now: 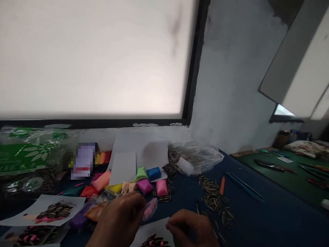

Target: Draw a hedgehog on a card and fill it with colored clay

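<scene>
My left hand (123, 218) is closed, with a clear plastic packet showing some pink clay (150, 208) sticking out from its fingertips. Below and between my hands is a white paper card (144, 233) bearing dark striped sunflower seeds (154, 242) and small pink dots. At the card's right edge, my right hand (192, 226) has its thumb and fingers pinched together. A small reddish spot shows at its fingertips; I cannot tell whether it is clay or skin. The card's lower part is cut off by the frame.
Colourful clay packets (145, 186) lie beyond my left hand. Loose sunflower seeds (214, 195), an orange stick (222, 185) and blue tweezers (244, 187) are on the right. Decorated cards (74, 202), a seed bag (33, 154) and a blurred phone-like object (83, 161) are at left.
</scene>
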`<move>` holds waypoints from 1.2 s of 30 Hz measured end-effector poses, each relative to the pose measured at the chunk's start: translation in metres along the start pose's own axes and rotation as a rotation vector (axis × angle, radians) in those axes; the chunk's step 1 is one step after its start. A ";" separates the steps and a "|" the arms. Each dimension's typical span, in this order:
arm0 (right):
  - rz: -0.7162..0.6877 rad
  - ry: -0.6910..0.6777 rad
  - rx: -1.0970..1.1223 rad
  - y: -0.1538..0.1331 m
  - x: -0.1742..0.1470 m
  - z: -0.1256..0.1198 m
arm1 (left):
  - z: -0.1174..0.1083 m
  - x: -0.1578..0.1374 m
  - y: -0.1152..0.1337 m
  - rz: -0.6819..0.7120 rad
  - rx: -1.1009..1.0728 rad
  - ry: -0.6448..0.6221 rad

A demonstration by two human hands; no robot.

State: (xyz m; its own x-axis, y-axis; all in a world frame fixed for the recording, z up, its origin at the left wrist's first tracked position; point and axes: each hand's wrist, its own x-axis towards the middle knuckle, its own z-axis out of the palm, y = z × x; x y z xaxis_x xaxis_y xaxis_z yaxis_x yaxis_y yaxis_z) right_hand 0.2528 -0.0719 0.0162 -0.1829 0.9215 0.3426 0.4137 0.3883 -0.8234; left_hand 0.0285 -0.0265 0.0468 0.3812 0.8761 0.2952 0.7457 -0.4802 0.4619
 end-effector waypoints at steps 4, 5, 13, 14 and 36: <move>-0.423 0.097 -0.136 -0.018 0.015 0.002 | 0.013 0.003 0.014 0.087 -0.058 -0.005; -0.523 0.086 -0.206 -0.022 0.019 0.002 | 0.014 0.004 0.016 0.102 -0.082 -0.011; -0.716 0.269 -0.699 -0.030 0.032 0.007 | 0.009 0.008 0.024 0.170 -0.141 0.132; -0.724 0.295 -0.727 -0.028 0.031 0.008 | 0.010 0.008 0.024 0.186 -0.134 0.148; -0.649 0.289 -0.871 -0.017 0.025 0.017 | 0.006 0.006 0.033 0.073 -0.140 0.072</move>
State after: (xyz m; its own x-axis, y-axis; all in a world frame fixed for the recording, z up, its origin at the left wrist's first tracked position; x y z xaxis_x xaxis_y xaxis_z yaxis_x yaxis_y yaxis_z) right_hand 0.2266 -0.0555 0.0310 -0.4231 0.4664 0.7768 0.8184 0.5646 0.1068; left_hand 0.0587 -0.0362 0.0584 0.3881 0.8356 0.3888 0.6320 -0.5483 0.5476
